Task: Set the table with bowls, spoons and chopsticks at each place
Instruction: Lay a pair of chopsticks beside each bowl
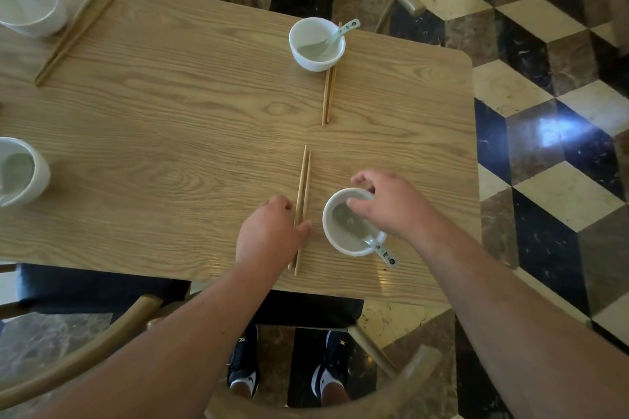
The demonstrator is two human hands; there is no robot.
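Both hands at the near place setting

Left hand (269, 235) pinches the near chopsticks (304, 180) between curled fingers and thumb; right hand (384, 204) grips the near bowl (327, 228) by its far rim, spoon (383, 250) inside; across the table (170, 112), far bowl (316, 44) beside far chopsticks (328, 95).

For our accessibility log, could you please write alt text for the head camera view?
Seen from above, a person's left hand pinches a pair of wooden chopsticks on a wooden table while the right hand grips the rim of a white bowl holding a ceramic spoon. Three more white bowls and two chopstick pairs sit at other places.
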